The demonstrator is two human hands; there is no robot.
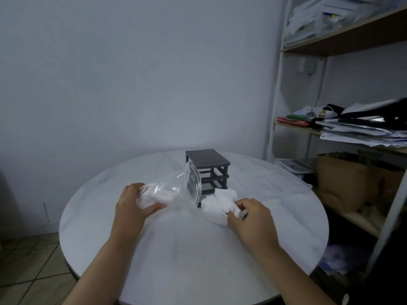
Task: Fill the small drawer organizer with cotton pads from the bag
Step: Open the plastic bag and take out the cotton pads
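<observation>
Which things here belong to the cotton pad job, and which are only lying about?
Job: clear plastic bag under left hand; pile of cotton pads at right hand; dark drawer organizer.

Lying about: shelf papers; brown paper bag.

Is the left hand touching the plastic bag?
Touching. In the head view, the left hand grips the end of the plastic bag, thumb pressed beneath it.
</observation>
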